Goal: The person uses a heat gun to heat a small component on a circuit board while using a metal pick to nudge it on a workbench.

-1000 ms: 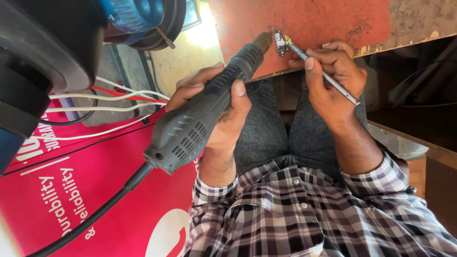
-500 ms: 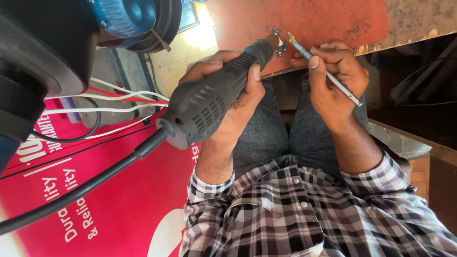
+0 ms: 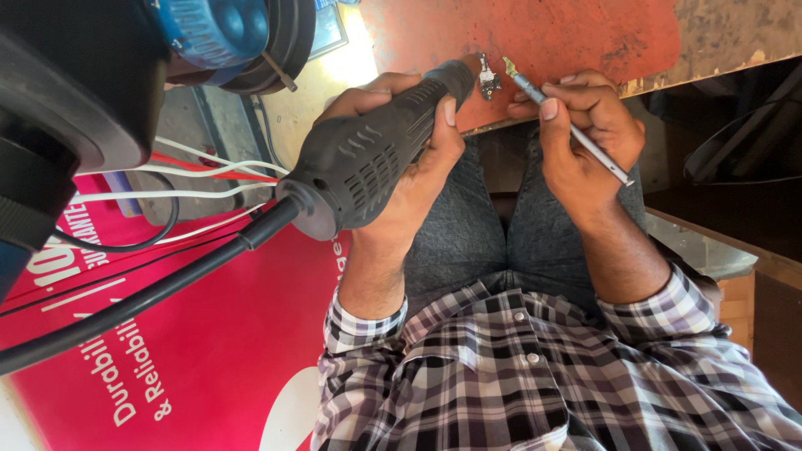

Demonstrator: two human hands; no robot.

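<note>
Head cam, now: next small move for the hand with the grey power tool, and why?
Probably ease the tip of the power tool the last bit onto the small metal part. The left hand has the tip right beside that part at the edge of the orange bench. The right hand holds a thin metal rod angled at it from the other side, seemingly to steady it.

The person is wearing a long-sleeved checked shirt [image 3: 518, 376] in black, white and grey, with small pale buttons [image 3: 526, 357] running down its front. Beyond the shirt's cuffs [image 3: 363, 321], the left hand [image 3: 401, 159] and right hand [image 3: 585, 142] are going bare. Past the shirt's hem, grey trousers [image 3: 484, 225] are showing.
</note>
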